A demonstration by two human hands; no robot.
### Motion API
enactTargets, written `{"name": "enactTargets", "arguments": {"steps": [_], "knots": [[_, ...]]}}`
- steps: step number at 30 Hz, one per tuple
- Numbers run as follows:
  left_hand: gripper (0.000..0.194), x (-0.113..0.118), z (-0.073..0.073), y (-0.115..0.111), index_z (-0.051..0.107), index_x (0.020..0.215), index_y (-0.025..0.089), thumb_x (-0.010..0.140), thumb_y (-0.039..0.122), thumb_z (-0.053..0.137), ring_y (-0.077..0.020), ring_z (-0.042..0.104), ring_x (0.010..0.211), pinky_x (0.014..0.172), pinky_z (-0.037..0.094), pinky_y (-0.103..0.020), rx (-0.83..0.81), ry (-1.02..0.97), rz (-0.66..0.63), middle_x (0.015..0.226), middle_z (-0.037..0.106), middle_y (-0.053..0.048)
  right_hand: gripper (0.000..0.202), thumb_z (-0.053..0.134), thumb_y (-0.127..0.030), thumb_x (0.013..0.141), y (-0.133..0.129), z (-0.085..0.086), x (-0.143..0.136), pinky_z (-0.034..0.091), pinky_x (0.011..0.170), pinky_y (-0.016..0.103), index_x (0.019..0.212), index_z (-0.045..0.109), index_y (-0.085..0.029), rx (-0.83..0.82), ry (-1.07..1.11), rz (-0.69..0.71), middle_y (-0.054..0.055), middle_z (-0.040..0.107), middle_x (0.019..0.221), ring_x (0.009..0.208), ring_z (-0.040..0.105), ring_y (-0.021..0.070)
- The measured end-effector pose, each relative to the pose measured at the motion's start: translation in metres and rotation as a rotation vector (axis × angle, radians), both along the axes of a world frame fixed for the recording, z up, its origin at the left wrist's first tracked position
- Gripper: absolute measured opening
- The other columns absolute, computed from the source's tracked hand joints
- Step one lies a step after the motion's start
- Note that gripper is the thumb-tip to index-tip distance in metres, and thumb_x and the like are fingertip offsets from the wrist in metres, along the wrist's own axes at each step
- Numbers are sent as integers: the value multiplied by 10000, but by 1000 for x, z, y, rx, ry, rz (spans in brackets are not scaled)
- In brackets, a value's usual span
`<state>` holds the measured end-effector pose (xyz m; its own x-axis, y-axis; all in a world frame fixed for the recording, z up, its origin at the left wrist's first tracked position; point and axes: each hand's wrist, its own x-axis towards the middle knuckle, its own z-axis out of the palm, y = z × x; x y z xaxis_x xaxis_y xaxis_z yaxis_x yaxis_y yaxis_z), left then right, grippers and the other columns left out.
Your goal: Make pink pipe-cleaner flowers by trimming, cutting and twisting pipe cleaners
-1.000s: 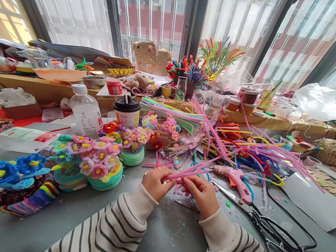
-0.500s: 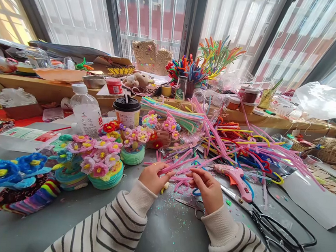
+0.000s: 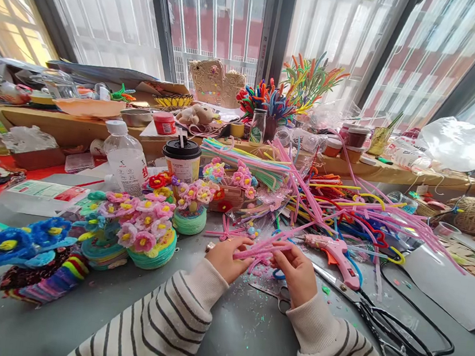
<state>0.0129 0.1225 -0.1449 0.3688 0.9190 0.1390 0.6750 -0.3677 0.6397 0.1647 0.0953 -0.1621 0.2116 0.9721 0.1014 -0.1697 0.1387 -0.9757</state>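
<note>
Fuzzy pink pipe cleaners (image 3: pixel 261 250) stretch between my two hands above the grey table. My left hand (image 3: pixel 230 258) is closed on them, thumb against fingers. On the other side my right hand (image 3: pixel 293 271) pinches the pink strands near their right part. Small scissors (image 3: pixel 270 293) lie just under my right hand, partly hidden by it. A pink glue gun (image 3: pixel 336 256) rests to the right, with large black-handled scissors (image 3: pixel 380 320) in front of it. Beyond my hands a big pile of coloured pipe cleaners (image 3: pixel 316 202) spreads out.
Pink flowers (image 3: pixel 148 219) in a yellow-and-green pot, blue flowers (image 3: pixel 8 245), a clear bottle (image 3: pixel 125 158) and a lidded cup (image 3: pixel 181 162) stand left. A cable (image 3: pixel 418 290) loops at right. Jars (image 3: pixel 355 137) line the ledge behind.
My left hand has moved slightly right and down, closer to my right hand, and turned its back more upward. A small pink pipe-cleaner shape beyond it now shows more fully. The view shifted a little.
</note>
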Motion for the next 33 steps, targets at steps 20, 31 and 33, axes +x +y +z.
{"name": "enactTargets", "arguments": {"steps": [20,31,33], "knots": [[152,2,2,0,527,727,157,600,217,470,-144,517,663,622,385,-250,-58,-86,91,712,585,-25,208,596,-179,575,0,-5,-2,371,443,188,754,491,-181,78,-114,-68,-12,505,694,550,445,90],[137,1,8,2,479,646,149,576,261,516,-102,462,570,568,369,-219,-279,-457,118,609,498,9,230,476,-113,528,-4,17,3,256,343,124,744,532,-169,-52,833,372,-11,500,670,417,321,30],[143,1,7,3,476,638,147,566,259,529,-94,454,563,561,365,-213,-289,-488,115,600,487,15,228,452,-113,533,-5,19,2,232,328,123,738,535,-167,-33,831,416,-7,500,668,403,300,30]]}}
